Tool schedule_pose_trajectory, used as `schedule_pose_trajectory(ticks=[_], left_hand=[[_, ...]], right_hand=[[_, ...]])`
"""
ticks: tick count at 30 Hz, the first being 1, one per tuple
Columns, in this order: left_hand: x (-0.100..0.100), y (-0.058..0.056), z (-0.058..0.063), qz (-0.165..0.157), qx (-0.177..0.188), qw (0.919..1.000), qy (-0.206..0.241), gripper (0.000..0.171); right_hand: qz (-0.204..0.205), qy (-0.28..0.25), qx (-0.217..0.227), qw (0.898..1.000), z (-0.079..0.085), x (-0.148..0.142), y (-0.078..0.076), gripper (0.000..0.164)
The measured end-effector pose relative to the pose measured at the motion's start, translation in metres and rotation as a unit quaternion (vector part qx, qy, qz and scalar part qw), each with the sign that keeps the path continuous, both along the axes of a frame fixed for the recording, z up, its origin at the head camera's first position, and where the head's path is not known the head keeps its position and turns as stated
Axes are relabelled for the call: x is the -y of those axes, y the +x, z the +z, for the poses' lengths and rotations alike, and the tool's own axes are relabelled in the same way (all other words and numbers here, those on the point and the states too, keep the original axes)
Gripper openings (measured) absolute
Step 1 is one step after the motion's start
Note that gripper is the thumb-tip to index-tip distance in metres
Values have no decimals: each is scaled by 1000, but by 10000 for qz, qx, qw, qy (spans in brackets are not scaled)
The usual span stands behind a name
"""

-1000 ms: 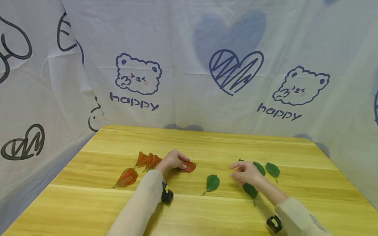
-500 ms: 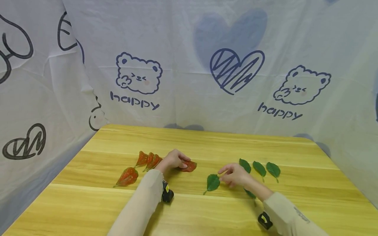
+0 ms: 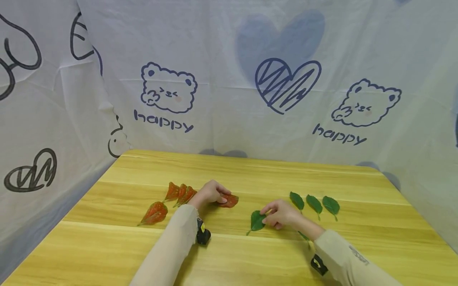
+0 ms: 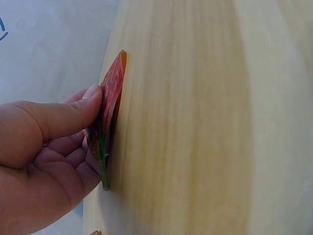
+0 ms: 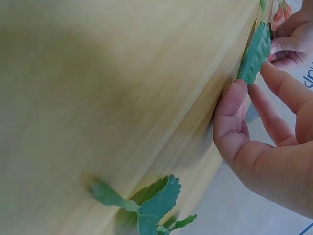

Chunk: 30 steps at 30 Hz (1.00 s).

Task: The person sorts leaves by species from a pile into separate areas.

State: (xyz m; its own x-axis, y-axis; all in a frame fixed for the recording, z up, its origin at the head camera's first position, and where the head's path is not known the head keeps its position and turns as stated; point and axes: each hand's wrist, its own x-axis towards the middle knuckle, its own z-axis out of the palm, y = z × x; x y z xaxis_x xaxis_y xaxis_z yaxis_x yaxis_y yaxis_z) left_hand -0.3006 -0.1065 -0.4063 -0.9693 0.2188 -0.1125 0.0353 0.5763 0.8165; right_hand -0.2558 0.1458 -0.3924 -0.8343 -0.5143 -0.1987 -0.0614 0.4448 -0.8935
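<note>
My left hand (image 3: 211, 192) pinches a red leaf (image 3: 230, 201) near the middle of the table. In the left wrist view the thumb lies over this red leaf (image 4: 113, 88), with its green stem pointing down. To the right, my right hand (image 3: 282, 213) has its thumb and index fingertips at the edge of a green leaf (image 3: 256, 221). The right wrist view shows that same green leaf (image 5: 256, 54) between the thumb tip and the fingertips. Its stem points toward the front left.
Several red leaves (image 3: 172, 191) lie in an overlapping row at left, with a larger red leaf (image 3: 155, 213) in front. Three green leaves (image 3: 314, 204) form a row at right. Another green leaf (image 3: 304, 235) is partly hidden under my right forearm. A printed cloth (image 3: 229, 131) hangs behind the table.
My right hand has moved left from beside the green leaves to the single green leaf, and its fingertips now meet the leaf's edge. My left hand stays on the red leaf.
</note>
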Motion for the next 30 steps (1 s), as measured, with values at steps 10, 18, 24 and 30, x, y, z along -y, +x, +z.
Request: schedule_pose_trajectory(ticks=[10, 18, 24, 30], left_hand=[[1, -1, -2, -10, -55, 10000, 20, 27], [2, 0, -2, -40, -87, 10000, -2, 27], [1, 1, -1, -16, -105, 9999, 17, 27], [-1, 3, 2, -34, -149, 9998, -96, 25]], right_hand=[[-296, 800, -393, 9956, -1, 9, 0, 19], [-257, 1112, -574, 9918, -2, 12, -1, 15], [-295, 1288, -848, 9876, -4, 15, 0, 12], [-390, 1381, -987, 9847, -4, 18, 2, 15]])
